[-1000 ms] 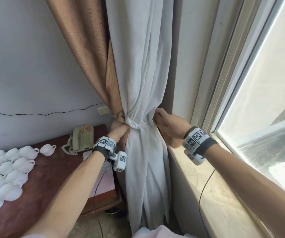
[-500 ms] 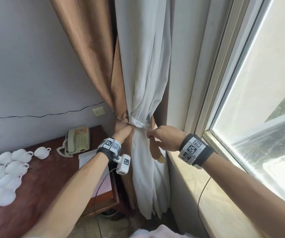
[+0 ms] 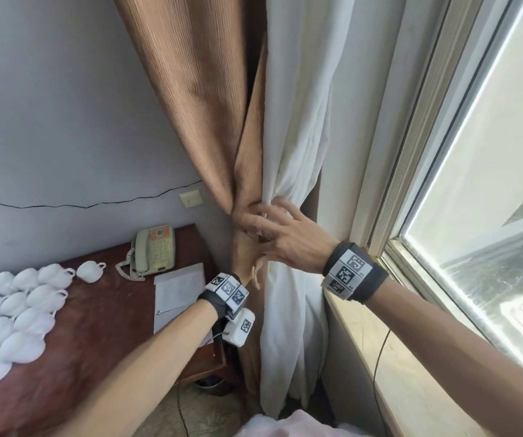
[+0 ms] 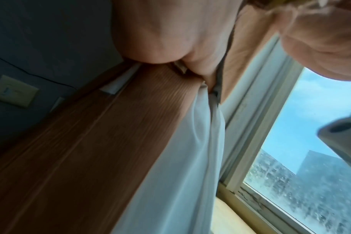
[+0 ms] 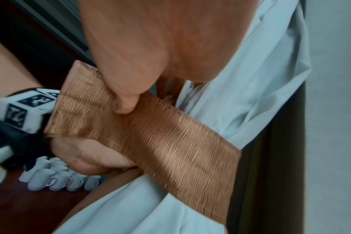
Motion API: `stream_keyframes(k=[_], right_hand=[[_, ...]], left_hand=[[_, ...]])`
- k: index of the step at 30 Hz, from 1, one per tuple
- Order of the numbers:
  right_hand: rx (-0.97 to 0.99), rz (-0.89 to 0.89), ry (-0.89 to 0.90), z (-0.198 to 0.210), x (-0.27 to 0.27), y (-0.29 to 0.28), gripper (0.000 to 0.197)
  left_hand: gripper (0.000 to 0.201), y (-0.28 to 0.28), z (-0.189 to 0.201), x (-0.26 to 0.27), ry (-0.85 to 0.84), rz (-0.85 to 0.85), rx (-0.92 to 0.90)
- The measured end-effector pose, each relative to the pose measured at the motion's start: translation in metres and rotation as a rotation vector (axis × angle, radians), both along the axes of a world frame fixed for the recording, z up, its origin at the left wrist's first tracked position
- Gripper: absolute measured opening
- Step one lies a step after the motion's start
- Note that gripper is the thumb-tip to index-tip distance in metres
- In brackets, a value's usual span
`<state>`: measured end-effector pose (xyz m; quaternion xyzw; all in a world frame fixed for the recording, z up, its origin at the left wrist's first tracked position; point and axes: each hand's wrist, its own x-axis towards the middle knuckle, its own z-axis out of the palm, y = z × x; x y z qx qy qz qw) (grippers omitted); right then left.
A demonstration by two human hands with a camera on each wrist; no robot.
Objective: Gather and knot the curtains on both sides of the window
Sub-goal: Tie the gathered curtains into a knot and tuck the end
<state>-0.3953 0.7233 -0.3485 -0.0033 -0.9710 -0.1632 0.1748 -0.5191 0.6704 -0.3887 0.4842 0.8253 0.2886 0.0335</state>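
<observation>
A brown curtain (image 3: pixel 197 105) and a white curtain (image 3: pixel 298 121) hang together left of the window and are drawn in at waist height. My right hand (image 3: pixel 279 234) lies across the front of that gather with its fingers spread. Its thumb (image 5: pixel 124 102) is curled down onto a ribbed brown tie band (image 5: pixel 170 139) that crosses the white cloth. The band's free end drapes over my left hand (image 5: pixel 90 156). My left hand (image 3: pixel 255 272) sits just below the gather, against the curtains. Most of its fingers are hidden by cloth.
A dark wooden table (image 3: pixel 102 326) stands to the left with several white cups (image 3: pixel 17 304), a telephone (image 3: pixel 154 250) and a sheet of paper (image 3: pixel 178 288). A stone window sill (image 3: pixel 411 373) and the window pane (image 3: pixel 490 216) run along the right.
My right hand has moved left from the window side onto the front of the gather. My left hand has dropped just below it. The view has come closer to the curtains.
</observation>
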Motion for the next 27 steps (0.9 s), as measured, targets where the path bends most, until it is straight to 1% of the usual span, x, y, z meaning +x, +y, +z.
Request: stream_keyframes(k=[1,2,3,4,5,6,7,8,10,11,13,15,18,20,22,24,27], right_hand=[[-0.008,-0.011,-0.001,0.001,-0.003,0.0,0.018],[-0.024,-0.018,0.008,0.002,-0.004,0.0,0.016],[-0.04,-0.025,0.014,0.001,-0.005,0.0,0.015],[-0.05,-0.031,0.016,0.001,-0.005,0.002,0.014],[-0.06,-0.031,0.013,0.001,-0.004,0.004,0.014],[-0.07,-0.025,0.007,0.001,-0.003,0.006,0.013],[-0.082,-0.021,0.0,0.001,-0.003,0.009,0.013],[-0.096,-0.021,-0.006,0.002,-0.002,0.011,0.014],[-0.114,-0.016,-0.008,0.001,0.0,0.013,0.018],[-0.114,-0.013,-0.007,0.001,0.001,0.014,0.02],[-0.106,-0.006,-0.009,0.001,0.003,0.014,0.016],[-0.109,-0.006,-0.02,0.0,0.005,0.014,0.014],[-0.124,-0.012,-0.033,0.002,0.005,0.015,0.021],[-0.132,-0.016,-0.057,0.004,0.006,0.017,0.021],[-0.125,-0.017,-0.076,0.006,0.006,0.017,0.021],[-0.108,-0.014,-0.085,0.01,0.007,0.014,0.023],[-0.042,0.007,-0.1,0.014,0.004,0.008,0.036]], left_hand=[[0.053,-0.001,-0.011,0.003,-0.095,0.005,0.032],[0.053,-0.013,-0.035,-0.007,-0.192,-0.073,0.073],[0.063,-0.02,-0.041,-0.016,-0.161,-0.062,0.027],[0.078,-0.018,-0.048,-0.021,-0.154,-0.123,-0.016],[0.086,-0.026,-0.058,-0.041,-0.075,-0.155,0.012],[0.088,-0.026,-0.063,-0.05,-0.086,-0.178,-0.006],[0.089,-0.032,-0.059,-0.055,-0.11,-0.214,-0.014],[0.086,-0.033,-0.048,-0.046,-0.121,-0.277,-0.02],[0.069,-0.045,-0.039,-0.048,0.039,-0.435,-0.076],[0.066,-0.054,-0.034,-0.051,0.102,-0.483,-0.09],[0.066,-0.069,-0.025,-0.068,0.197,-0.549,-0.149],[0.062,-0.077,-0.006,-0.073,0.336,-0.593,-0.197],[0.067,-0.081,0.016,-0.083,0.558,-0.621,-0.162],[0.068,-0.084,0.026,-0.087,0.68,-0.65,-0.126],[0.065,-0.086,0.031,-0.091,0.667,-0.69,-0.121],[0.054,-0.082,0.034,-0.098,0.575,-0.708,-0.104],[0.036,-0.072,0.027,-0.11,0.51,-0.688,0.015]])
